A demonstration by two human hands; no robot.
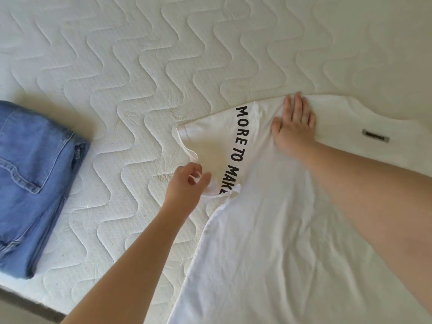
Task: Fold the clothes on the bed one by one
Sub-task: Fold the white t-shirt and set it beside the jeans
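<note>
A white T-shirt (268,230) lies spread on the bed at the right, with black lettering running down its left sleeve and a small grey label near the collar. My left hand (187,188) pinches the hem of that sleeve at its lower edge. Flat on the shoulder area lies my right hand (293,127), fingers together and pressing the cloth down. Folded blue jeans (35,178) rest at the left edge of the bed.
The quilted white mattress (140,66) fills the view. Its front edge (35,298) runs along the bottom left corner, with grey floor below it.
</note>
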